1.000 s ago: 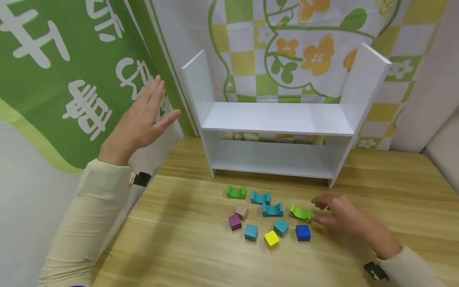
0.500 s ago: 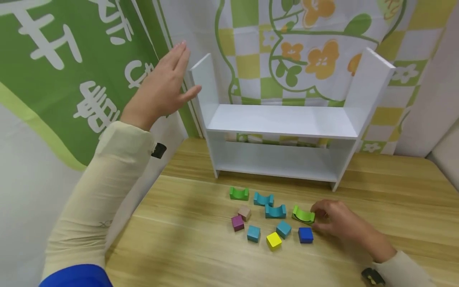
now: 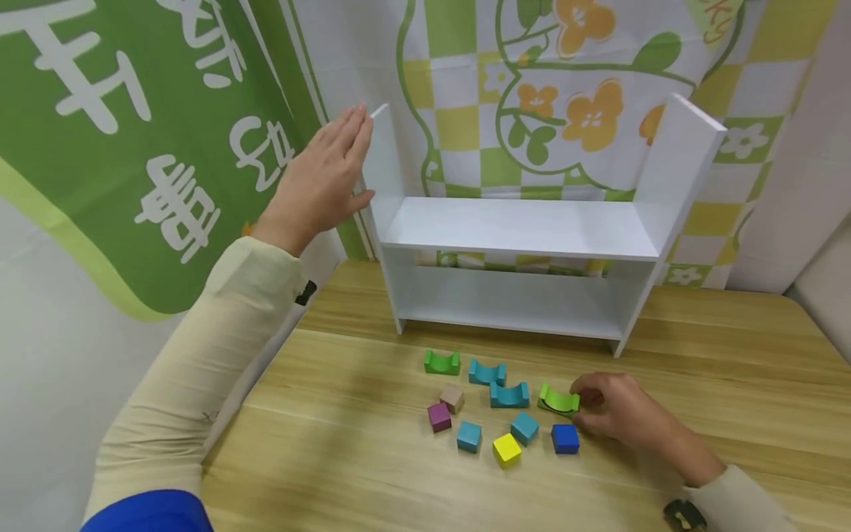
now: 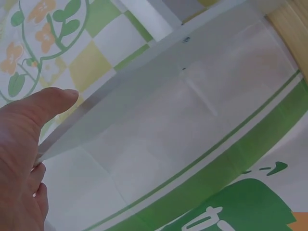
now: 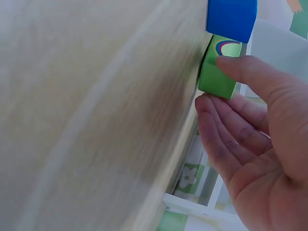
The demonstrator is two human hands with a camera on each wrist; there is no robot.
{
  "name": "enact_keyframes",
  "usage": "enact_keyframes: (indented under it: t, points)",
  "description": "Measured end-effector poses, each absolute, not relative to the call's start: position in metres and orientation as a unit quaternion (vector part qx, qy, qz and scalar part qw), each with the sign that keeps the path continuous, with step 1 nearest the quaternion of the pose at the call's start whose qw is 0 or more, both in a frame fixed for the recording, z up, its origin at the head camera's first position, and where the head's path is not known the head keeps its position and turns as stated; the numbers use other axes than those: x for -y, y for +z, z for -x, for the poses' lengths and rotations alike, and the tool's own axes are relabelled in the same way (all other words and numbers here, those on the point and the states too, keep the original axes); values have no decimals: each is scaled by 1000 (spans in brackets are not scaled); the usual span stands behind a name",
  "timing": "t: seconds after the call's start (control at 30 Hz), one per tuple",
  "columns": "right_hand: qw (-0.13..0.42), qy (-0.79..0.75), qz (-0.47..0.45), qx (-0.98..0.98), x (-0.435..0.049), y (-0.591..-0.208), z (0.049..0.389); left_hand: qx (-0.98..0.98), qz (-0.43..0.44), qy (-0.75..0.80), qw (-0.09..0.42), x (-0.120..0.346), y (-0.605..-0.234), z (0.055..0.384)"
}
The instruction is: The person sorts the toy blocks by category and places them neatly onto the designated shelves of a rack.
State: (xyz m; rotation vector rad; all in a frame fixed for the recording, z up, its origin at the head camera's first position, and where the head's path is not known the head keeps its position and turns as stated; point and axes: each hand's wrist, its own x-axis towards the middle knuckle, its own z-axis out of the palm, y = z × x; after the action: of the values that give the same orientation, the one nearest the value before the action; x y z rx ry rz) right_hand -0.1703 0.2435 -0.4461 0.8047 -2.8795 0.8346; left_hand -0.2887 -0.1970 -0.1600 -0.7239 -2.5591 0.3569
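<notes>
My left hand (image 3: 322,177) is at the top of the shelf's left side panel (image 3: 382,159), its fingers straight in the head view. In the left wrist view my thumb (image 4: 62,98) and the fingers lie about the panel's edge; whether they bear on it is unclear. My right hand (image 3: 614,410) pinches the right end of a light green arch-cut block (image 3: 558,400) on the table. In the right wrist view the thumb lies on this green block's (image 5: 216,79) printed side, with the index finger partly hidden behind it. A dark blue cube (image 3: 565,439) lies just in front.
A white two-tier shelf (image 3: 518,247) stands at the back of the wooden table (image 3: 346,443). Left of my right hand lie a green arch-cut block (image 3: 442,363), two teal ones (image 3: 509,395), and several cubes, among them yellow (image 3: 507,451), purple (image 3: 439,417) and natural wood (image 3: 452,400).
My left hand has moved right, from beside the banner to the shelf's left panel. My right hand has closed in on the light green block's right end and pinches it.
</notes>
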Motion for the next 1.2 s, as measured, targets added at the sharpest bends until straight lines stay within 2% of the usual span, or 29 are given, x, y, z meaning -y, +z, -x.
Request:
enact_keyframes:
  t: [0.33, 0.63, 1.2]
  points:
    - [17, 309, -230, 923, -245, -427, 172, 921, 262, 152, 245, 198, -162, 290]
    - [90, 305, -277, 907, -236, -399, 183, 922, 258, 152, 246, 199, -163, 291]
    - [81, 288, -302, 905, -198, -324, 216, 922, 257, 151, 247, 198, -166, 293]
